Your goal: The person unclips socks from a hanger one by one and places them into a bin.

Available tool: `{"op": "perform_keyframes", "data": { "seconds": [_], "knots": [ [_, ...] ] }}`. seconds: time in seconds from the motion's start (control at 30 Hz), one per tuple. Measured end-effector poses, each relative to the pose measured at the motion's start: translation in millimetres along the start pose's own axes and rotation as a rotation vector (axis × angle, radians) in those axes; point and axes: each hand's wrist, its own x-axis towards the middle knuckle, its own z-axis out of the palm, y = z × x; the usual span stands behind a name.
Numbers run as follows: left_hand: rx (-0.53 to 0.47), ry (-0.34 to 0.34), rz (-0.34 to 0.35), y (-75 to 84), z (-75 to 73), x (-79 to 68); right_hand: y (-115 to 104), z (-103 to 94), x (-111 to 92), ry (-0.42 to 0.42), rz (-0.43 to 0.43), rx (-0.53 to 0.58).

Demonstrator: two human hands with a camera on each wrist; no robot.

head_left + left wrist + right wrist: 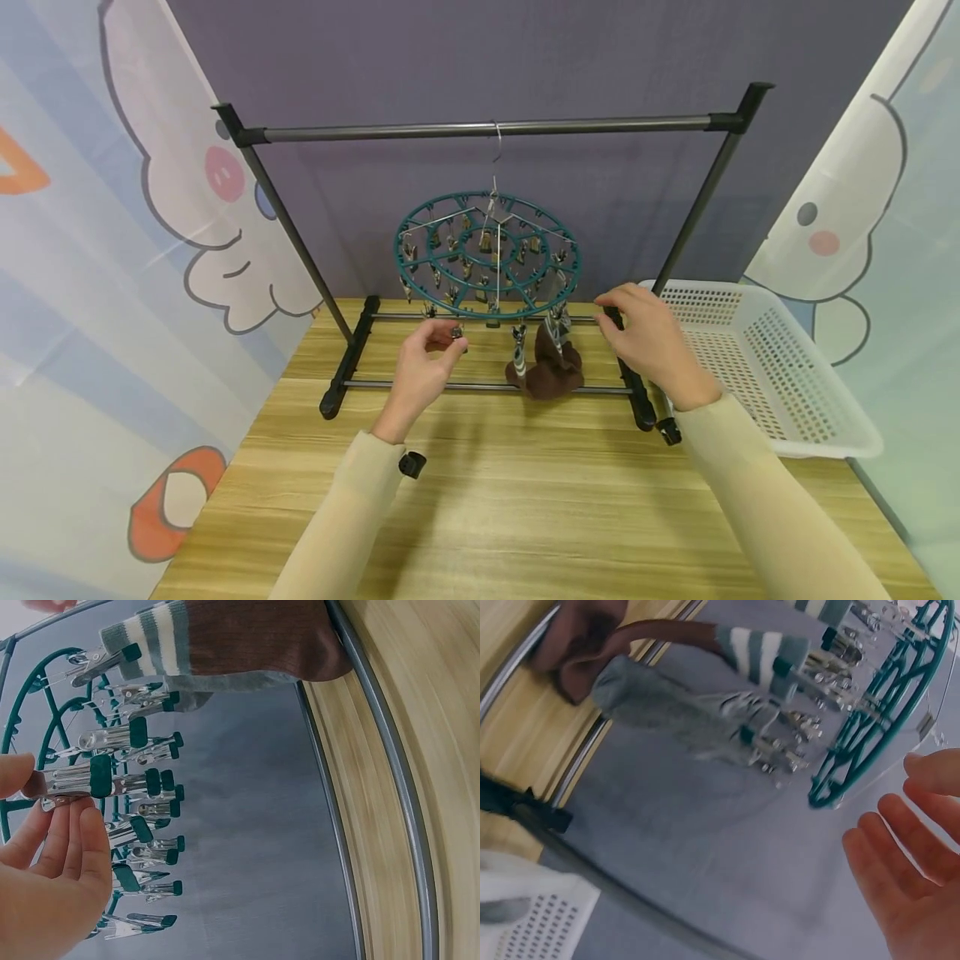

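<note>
A round dark-green drying hanger (pixel 487 317) with many metal clips hangs by a hook from a rail. My left hand (pixel 420 367) is at its near left edge; thumb and fingers pinch a metal clip (pixel 71 780) with a green tip. Brown socks (pixel 551 377) with grey-and-white striped cuffs (pixel 154 637) hang from clips at the front right. In the right wrist view a grey sock (pixel 667 712) hangs beside them. My right hand (pixel 652 337) is in the air to the right of the hanger, fingers loosely bent, holding nothing.
The rail (pixel 375 132) belongs to a grey metal stand with black feet (pixel 348 367) on a wooden table (pixel 480 500). On the right, a white perforated basket (pixel 851 417) sits close to the stand's foot. Cartoon-printed curtains (pixel 75 250) flank both sides.
</note>
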Motion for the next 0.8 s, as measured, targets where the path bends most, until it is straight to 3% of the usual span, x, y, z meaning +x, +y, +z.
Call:
{"op": "perform_keyframes", "data": {
  "seconds": [0.23,0.6,0.8],
  "knots": [
    [0.003,0.001,0.019,-1.6,0.3,-0.2,-14,12.1,21,-0.003,-0.126,-0.030],
    [0.039,-0.008,0.022,0.6,2.4,-1.0,-23,23.7,36,-0.109,-0.134,-0.043],
    [0.068,0.003,0.062,2.7,2.7,-2.7,-25,25.4,35,-0.099,-0.171,-0.018]
  ]
}}
